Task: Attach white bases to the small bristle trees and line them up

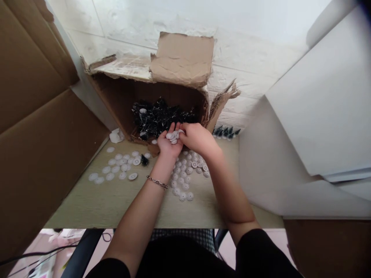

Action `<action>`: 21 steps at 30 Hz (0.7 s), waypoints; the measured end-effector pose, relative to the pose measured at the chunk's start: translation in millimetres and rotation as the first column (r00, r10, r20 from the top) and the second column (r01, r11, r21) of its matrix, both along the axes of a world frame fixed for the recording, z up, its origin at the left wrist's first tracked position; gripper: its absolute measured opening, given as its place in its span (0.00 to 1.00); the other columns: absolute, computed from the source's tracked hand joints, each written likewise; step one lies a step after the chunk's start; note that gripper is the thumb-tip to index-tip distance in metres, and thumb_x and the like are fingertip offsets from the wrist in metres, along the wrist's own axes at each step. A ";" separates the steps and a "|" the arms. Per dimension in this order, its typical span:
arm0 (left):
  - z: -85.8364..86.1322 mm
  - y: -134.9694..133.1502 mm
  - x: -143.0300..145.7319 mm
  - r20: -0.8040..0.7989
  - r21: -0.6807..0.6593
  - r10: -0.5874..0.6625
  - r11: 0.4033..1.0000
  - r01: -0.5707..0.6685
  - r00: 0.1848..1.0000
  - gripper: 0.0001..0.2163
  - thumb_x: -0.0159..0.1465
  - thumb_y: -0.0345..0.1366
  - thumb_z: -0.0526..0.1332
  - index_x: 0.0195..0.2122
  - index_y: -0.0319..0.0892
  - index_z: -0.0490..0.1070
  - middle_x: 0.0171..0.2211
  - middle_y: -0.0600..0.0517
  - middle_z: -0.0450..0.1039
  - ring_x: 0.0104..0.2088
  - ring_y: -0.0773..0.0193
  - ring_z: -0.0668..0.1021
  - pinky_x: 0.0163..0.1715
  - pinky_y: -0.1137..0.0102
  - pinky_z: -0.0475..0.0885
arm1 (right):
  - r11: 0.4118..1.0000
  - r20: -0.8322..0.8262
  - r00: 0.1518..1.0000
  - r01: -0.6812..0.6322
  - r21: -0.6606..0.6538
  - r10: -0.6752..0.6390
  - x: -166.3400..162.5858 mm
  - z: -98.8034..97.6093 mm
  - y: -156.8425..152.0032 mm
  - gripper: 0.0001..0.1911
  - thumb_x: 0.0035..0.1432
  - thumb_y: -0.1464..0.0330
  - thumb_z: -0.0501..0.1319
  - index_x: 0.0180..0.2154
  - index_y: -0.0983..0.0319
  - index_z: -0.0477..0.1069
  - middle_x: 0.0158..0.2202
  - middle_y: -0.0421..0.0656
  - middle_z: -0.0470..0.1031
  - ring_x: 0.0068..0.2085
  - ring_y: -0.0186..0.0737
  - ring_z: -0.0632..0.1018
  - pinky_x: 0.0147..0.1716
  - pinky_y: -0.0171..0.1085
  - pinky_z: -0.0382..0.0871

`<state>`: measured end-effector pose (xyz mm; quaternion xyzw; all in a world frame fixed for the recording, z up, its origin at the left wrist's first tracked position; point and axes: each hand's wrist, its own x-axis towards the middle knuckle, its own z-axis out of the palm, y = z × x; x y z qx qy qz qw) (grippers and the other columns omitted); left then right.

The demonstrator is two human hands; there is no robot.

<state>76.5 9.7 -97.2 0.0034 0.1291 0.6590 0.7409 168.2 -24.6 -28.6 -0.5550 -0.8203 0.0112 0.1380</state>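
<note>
My left hand (pixel 165 145) is turned palm up in front of the cardboard box's opening, cupped around a small pile of round white plastic bases (pixel 173 136). My right hand (pixel 197 137) reaches in from the right, its fingers closed at the edge of that pile and seemingly pinching one base. Beneath and beyond the hands, more white bases (pixel 182 180) lie in rows on the table. Another loose group of white bases (pixel 116 169) is spread to the left, with one small green tree (pixel 144 160) beside it.
The torn cardboard box (pixel 182 58) lies on its side, holding a heap of dark green miniature trees (pixel 159 116). Several finished-looking trees (pixel 226 132) stand at the right. Large cardboard (pixel 43 154) borders the left; white panels (pixel 319 108) border the right. Crumpled paper (pixel 116 135) sits near the box.
</note>
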 end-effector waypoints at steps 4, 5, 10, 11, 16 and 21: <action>-2.8 1.0 0.4 -0.013 0.001 -0.021 1.000 0.021 1.000 0.16 0.56 0.34 0.42 0.36 0.36 0.66 0.29 0.46 0.70 0.32 0.64 0.74 0.32 0.70 0.68 | 0.997 -0.073 0.995 -0.064 -0.044 0.060 2.4 5.5 -3.0 0.13 0.53 0.67 0.45 0.33 0.64 0.66 0.32 0.44 0.70 0.31 0.34 0.68 0.29 0.31 0.57; -3.6 1.1 0.7 -0.021 -0.003 -0.023 1.000 0.023 1.000 0.16 0.56 0.35 0.42 0.36 0.36 0.66 0.28 0.46 0.70 0.32 0.64 0.74 0.32 0.70 0.69 | 0.993 -0.099 0.991 -0.102 -0.065 0.095 2.0 7.2 -4.0 0.13 0.53 0.67 0.46 0.32 0.64 0.66 0.31 0.43 0.70 0.31 0.33 0.68 0.29 0.30 0.56; -6.3 0.3 2.6 -0.057 0.036 -0.012 0.999 0.014 0.998 0.17 0.57 0.37 0.41 0.36 0.36 0.66 0.31 0.46 0.70 0.36 0.63 0.73 0.36 0.69 0.67 | 0.920 -0.199 0.934 -0.336 -0.203 0.297 -8.4 14.2 -9.4 0.12 0.51 0.67 0.48 0.29 0.64 0.68 0.28 0.40 0.69 0.31 0.30 0.66 0.31 0.29 0.56; -6.5 0.0 2.8 -0.068 0.045 -0.013 0.999 0.016 0.998 0.18 0.57 0.38 0.40 0.37 0.37 0.66 0.32 0.46 0.70 0.38 0.63 0.73 0.37 0.70 0.67 | 0.907 -0.199 0.931 -0.349 -0.236 0.306 -11.3 15.0 -10.4 0.11 0.51 0.68 0.48 0.29 0.64 0.68 0.28 0.40 0.69 0.31 0.30 0.66 0.31 0.29 0.56; -5.2 -0.5 2.7 -0.072 0.069 -0.038 0.997 0.043 0.997 0.18 0.57 0.38 0.41 0.38 0.38 0.66 0.36 0.45 0.69 0.41 0.62 0.71 0.38 0.69 0.66 | 0.899 -0.175 0.961 -0.265 -0.348 0.216 -21.7 18.7 -13.9 0.10 0.50 0.69 0.49 0.30 0.64 0.68 0.29 0.41 0.69 0.32 0.31 0.67 0.33 0.30 0.56; -2.7 -1.8 3.2 -0.033 0.061 -0.033 0.998 0.035 0.999 0.17 0.57 0.37 0.42 0.38 0.35 0.66 0.35 0.44 0.69 0.41 0.61 0.72 0.39 0.69 0.66 | 0.927 -0.175 0.969 -0.222 -0.302 0.176 -23.2 17.3 -12.2 0.11 0.50 0.70 0.50 0.31 0.65 0.69 0.29 0.42 0.69 0.32 0.32 0.67 0.33 0.30 0.57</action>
